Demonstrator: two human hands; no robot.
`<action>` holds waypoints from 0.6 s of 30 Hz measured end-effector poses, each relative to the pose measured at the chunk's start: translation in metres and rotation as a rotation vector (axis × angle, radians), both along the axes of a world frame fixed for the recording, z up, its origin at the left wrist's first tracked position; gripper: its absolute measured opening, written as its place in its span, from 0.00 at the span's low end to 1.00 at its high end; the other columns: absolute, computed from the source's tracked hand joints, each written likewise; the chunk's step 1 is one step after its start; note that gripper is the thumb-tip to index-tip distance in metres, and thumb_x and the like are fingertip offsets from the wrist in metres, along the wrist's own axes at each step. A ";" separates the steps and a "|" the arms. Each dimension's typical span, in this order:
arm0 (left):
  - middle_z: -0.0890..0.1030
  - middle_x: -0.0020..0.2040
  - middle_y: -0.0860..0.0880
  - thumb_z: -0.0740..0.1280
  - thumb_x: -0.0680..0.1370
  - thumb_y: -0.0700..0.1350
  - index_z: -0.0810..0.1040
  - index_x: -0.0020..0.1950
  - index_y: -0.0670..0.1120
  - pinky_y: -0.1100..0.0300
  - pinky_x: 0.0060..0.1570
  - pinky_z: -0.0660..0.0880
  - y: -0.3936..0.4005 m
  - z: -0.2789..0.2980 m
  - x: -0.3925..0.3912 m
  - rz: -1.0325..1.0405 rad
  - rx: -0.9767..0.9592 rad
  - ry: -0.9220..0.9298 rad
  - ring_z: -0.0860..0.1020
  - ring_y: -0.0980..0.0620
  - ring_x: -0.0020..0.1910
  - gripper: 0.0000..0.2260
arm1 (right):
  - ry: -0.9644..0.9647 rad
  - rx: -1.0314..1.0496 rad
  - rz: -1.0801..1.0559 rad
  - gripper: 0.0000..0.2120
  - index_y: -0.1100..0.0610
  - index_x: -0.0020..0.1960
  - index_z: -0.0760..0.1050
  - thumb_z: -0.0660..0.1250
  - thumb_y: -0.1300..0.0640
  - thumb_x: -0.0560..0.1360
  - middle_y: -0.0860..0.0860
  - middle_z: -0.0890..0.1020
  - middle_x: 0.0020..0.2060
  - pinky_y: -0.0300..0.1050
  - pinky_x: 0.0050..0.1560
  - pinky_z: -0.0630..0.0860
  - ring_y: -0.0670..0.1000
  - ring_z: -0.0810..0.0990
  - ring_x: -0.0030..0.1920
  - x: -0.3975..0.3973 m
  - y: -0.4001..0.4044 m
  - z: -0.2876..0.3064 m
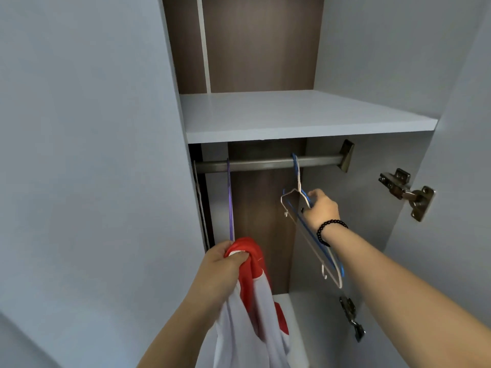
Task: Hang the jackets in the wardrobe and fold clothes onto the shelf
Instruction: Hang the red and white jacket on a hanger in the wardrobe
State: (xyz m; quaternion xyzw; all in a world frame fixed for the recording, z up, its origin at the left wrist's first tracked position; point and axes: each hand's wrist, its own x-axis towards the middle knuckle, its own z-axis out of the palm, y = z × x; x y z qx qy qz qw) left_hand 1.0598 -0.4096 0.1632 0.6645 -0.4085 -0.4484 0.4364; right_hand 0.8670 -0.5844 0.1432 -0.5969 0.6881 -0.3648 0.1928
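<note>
Key relation: white wire hanger (pixel 308 235) hangs from the rail (pixel 265 163), up and right of the jacket (pixel 252 296); long axis slants down-right.
Right hand (pixel 320 208): fingers curled round the hanger's neck, beside a blue hanger (pixel 335 257).
Left hand (pixel 221 264): clenched on the red collar; jacket hangs below.
Materials: thin stiff wire; limp red-and-white fabric; smooth metal rail.

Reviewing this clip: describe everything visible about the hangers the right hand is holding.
The hangers are two thin wire ones, white and blue, nested together. Both hooks sit over the metal rail under the shelf. Their bodies tilt toward the camera; small notch hooks show on the white one. The right hand grips them near the neck.
</note>
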 end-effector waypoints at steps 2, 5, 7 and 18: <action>0.82 0.51 0.46 0.65 0.80 0.46 0.78 0.59 0.49 0.48 0.55 0.79 0.009 0.000 0.005 0.005 -0.006 -0.006 0.81 0.46 0.50 0.09 | 0.097 0.034 0.008 0.12 0.58 0.58 0.74 0.61 0.62 0.75 0.62 0.79 0.49 0.53 0.49 0.79 0.63 0.80 0.48 0.004 0.005 0.002; 0.82 0.50 0.48 0.65 0.80 0.47 0.78 0.57 0.50 0.50 0.54 0.80 0.021 0.000 0.011 0.012 -0.012 -0.029 0.81 0.48 0.49 0.07 | 0.265 0.023 -0.008 0.08 0.61 0.52 0.74 0.60 0.60 0.76 0.63 0.79 0.48 0.51 0.40 0.75 0.65 0.79 0.47 0.009 0.010 0.005; 0.82 0.49 0.49 0.64 0.80 0.48 0.77 0.56 0.51 0.51 0.54 0.80 0.028 0.001 0.015 0.007 -0.019 -0.054 0.81 0.48 0.49 0.06 | 0.310 0.008 -0.018 0.06 0.62 0.49 0.73 0.61 0.58 0.77 0.63 0.79 0.47 0.49 0.38 0.72 0.64 0.79 0.47 0.013 0.013 0.008; 0.82 0.48 0.51 0.63 0.81 0.49 0.78 0.53 0.52 0.58 0.50 0.80 0.060 0.007 0.034 -0.015 -0.068 -0.142 0.81 0.50 0.46 0.05 | 0.247 -0.042 -0.033 0.03 0.62 0.45 0.74 0.61 0.64 0.73 0.58 0.73 0.38 0.48 0.38 0.73 0.60 0.74 0.38 0.012 0.024 0.031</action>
